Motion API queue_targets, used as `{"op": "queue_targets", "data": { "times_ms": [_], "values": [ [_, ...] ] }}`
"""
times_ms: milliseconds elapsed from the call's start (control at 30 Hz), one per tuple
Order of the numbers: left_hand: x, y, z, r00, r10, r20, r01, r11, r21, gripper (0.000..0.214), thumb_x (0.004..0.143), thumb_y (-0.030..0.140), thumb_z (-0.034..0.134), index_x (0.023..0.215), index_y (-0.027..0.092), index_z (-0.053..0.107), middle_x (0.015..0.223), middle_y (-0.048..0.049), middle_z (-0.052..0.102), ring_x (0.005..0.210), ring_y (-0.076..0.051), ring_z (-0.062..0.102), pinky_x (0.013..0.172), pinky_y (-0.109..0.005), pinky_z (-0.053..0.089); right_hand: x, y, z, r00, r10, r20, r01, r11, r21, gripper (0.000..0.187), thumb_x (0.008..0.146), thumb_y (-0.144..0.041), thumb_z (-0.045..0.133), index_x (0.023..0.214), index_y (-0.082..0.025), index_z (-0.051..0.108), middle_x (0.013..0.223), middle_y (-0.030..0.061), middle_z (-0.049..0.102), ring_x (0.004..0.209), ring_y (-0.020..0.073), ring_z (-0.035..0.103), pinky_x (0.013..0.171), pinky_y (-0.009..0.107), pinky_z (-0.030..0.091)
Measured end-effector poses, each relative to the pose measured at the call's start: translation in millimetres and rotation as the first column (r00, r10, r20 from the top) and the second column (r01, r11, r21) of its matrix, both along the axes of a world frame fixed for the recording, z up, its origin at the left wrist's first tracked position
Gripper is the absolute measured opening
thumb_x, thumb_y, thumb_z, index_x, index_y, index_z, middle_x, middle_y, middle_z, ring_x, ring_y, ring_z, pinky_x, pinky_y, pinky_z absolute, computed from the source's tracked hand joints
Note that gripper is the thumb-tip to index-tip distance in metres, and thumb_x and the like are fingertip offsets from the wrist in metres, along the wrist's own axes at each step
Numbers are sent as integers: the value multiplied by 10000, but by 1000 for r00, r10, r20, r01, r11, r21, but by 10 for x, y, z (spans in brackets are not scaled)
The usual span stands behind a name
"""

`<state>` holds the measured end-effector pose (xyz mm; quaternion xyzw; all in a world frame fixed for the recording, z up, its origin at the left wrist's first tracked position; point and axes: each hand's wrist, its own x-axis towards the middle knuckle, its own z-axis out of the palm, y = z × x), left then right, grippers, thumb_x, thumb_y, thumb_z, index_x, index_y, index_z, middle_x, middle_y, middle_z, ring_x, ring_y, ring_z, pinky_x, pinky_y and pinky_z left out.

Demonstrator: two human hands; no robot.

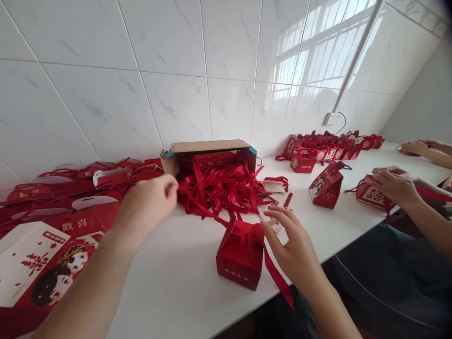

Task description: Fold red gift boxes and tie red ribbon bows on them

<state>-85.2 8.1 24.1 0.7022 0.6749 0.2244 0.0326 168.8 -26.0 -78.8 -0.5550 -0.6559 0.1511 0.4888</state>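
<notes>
- Head view: the left hand (146, 207) is stretched forward with thumb and forefinger pinched shut on a strand at the edge of the heap of red satin ribbons (219, 186).
- That heap spills from an open brown cardboard carton (212, 147) lying on its side just beyond the left hand.
- The right hand (293, 245) is open with fingers spread; its fingertips are at the top flaps of a small red paper gift box (236, 261) and grip nothing firmly.
- This box stands folded up on the white table (176, 287), just left of the right hand; a loose red ribbon (278, 278) trails untied from it under the right palm.
- Left of the left forearm lie many flat unfolded red box blanks (45, 263), not yet shaped.
- Well to the right of the right hand, closed red boxes (325, 150) stand in rows, apparently finished; another person's hands (395, 186) work there.
- Writing: a red double-happiness character shows on a blank's white panel beside cartoon figures; the gold characters on the box front are too small to read.
</notes>
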Motion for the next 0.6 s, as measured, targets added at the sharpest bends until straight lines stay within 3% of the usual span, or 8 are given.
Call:
{"op": "queue_targets", "data": {
  "times_ms": [67, 167, 267, 300, 367, 433, 533, 600],
  "values": [
    [-88, -14, 110, 953, 200, -226, -146, 961, 236, 367, 925, 339, 288, 1050, 157, 582, 1102, -162, 590, 1032, -358, 538, 754, -387, 417, 141, -98, -95, 1000, 2, 10, -2, 1000, -1, 272, 901, -419, 523, 1044, -214, 627, 1162, 110, 595, 1070, 262, 559, 887, 390, 451],
    [-115, -35, 151, 930, 314, -191, -201, 870, 450, 339, 908, 355, 376, 1059, 135, 586, 1121, -157, 581, 1094, -342, 520, 868, -390, 420, 240, -272, -194, 1000, -3, -9, 2, 997, -78, 294, 887, -456, 532, 763, -195, 590, 773, 45, 591, 712, 187, 547, 672, 309, 446],
    [-48, -67, 42, 996, -62, -65, 67, 995, 69, 278, 882, 411, 455, 938, 200, 628, 881, -37, 663, 830, -235, 607, 727, -279, 442, 224, -420, -193, 986, 135, -102, -159, 944, -288, 451, 906, -512, 470, 586, -194, 468, 543, -24, 397, 526, 122, 376, 503, 260, 317],
    [-14, -81, -17, 976, -216, -14, 212, 968, -136, 288, 880, 433, 457, 916, 223, 651, 809, -14, 671, 747, -215, 610, 661, -259, 431, 208, -452, -177, 969, 207, -137, -243, 902, -357, 469, 915, -520, 445, 583, -190, 465, 527, -31, 378, 513, 114, 360, 488, 254, 292],
    [63, -110, -151, 905, -423, 53, 405, 816, -413, 308, 881, 430, 443, 937, 268, 699, 731, -9, 678, 668, -209, 611, 590, -252, 402, 179, -487, -144, 936, 301, -184, -352, 818, -455, 461, 924, -521, 424, 614, -188, 490, 507, -35, 404, 494, 111, 382, 478, 243, 284],
    [143, -121, -289, 855, -516, 59, 473, 728, -496, 314, 866, 368, 437, 1004, 303, 712, 709, -26, 683, 639, -214, 610, 563, -260, 382, 168, -493, -135, 934, 301, -194, -358, 793, -493, 441, 923, -518, 428, 631, -196, 504, 468, -37, 438, 461, 118, 424, 469, 239, 303],
    [249, -72, -455, 839, -543, 24, 474, 709, -522, 393, 795, 282, 447, 1111, 300, 681, 647, -35, 652, 557, -212, 567, 499, -263, 336, 189, -479, -188, 936, 274, -219, -349, 798, -491, 428, 931, -516, 415, 667, -210, 559, 418, -38, 461, 423, 140, 481, 469, 245, 349],
    [295, 5, -516, 849, -529, 9, 446, 705, -551, 509, 754, 272, 469, 1246, 285, 600, 643, -26, 646, 532, -208, 552, 482, -257, 327, 211, -459, -257, 930, 257, -262, -360, 773, -522, 409, 935, -531, 398, 887, -208, 644, 414, -44, 493, 399, 147, 496, 463, 249, 373]
  ]
}}
